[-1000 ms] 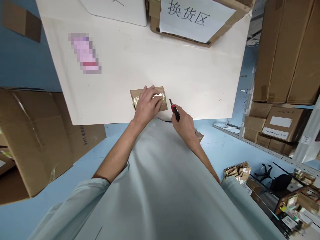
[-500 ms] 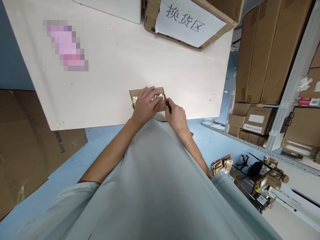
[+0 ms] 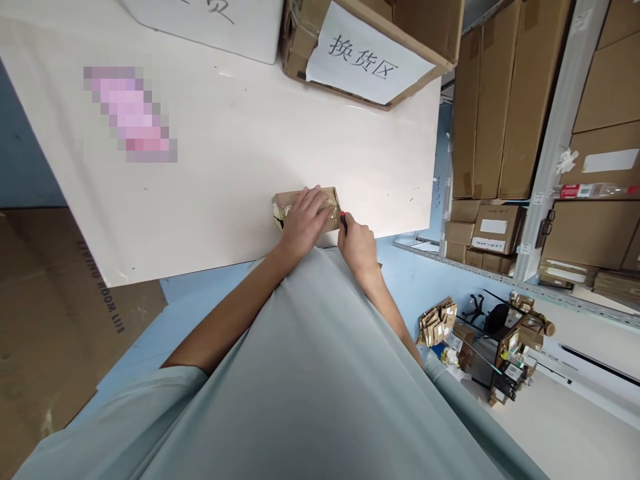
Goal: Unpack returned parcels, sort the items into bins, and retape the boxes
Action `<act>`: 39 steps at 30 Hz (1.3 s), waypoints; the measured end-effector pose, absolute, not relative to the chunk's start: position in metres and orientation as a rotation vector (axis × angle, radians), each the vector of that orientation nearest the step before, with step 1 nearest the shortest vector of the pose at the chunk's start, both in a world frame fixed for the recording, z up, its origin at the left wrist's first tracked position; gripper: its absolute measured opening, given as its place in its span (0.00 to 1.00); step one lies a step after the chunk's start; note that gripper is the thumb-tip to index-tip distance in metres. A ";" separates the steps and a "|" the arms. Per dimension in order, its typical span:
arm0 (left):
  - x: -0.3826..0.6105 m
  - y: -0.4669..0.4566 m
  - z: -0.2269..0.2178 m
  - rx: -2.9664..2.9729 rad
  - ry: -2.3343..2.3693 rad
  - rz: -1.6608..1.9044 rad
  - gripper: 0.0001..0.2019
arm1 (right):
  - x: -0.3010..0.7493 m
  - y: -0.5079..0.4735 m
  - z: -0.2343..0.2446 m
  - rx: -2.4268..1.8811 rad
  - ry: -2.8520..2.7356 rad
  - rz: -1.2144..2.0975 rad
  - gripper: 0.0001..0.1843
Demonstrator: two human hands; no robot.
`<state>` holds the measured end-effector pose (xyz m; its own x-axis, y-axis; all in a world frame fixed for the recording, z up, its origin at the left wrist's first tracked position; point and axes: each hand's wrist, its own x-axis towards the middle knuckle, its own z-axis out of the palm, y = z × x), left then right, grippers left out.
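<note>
A small brown cardboard box (image 3: 287, 198) with shiny clear tape lies at the table's near edge, against my shirt. Across its top my left hand (image 3: 306, 221) lies flat, fingers stretched toward the far side, covering much of the box. My right hand (image 3: 358, 244) is closed around a red-and-black handled tool (image 3: 343, 217), which looks like a utility knife. Its red end meets the right end of the box; no blade can be made out. Crumpled wrapping shows at the box's left end.
The white table (image 3: 215, 160) bears a pixelated pink item (image 3: 131, 115) at left. At the back stand a white container (image 3: 215, 30) and a labelled carton (image 3: 370, 63). Shelving with cartons (image 3: 500, 100) rises at right. A large flattened carton (image 3: 60, 320) lies at lower left.
The view has shifted, so the table's contents sit differently in the picture. My left fingers look closer together on the box. The right hand keeps the tool at the box's right end.
</note>
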<state>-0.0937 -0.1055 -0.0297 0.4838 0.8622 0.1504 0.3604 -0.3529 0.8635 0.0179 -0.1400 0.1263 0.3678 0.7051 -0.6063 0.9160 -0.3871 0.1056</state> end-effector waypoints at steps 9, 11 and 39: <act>-0.097 -0.107 -0.026 1.901 0.951 0.763 0.17 | 0.007 -0.179 0.123 2.266 1.246 -0.695 0.24; -0.101 -0.107 -0.026 1.907 0.937 0.762 0.18 | 0.007 -0.185 0.123 2.283 1.236 -0.712 0.26; -0.106 -0.120 -0.023 1.963 1.003 0.715 0.21 | 0.024 -0.162 0.113 2.268 1.402 -0.829 0.23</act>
<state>-0.1057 -0.1197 -0.0235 0.5252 0.8423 0.1211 0.3892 -0.3643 0.8460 0.0242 -0.1616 0.1126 0.3402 0.6893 -0.6396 0.8926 -0.4507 -0.0109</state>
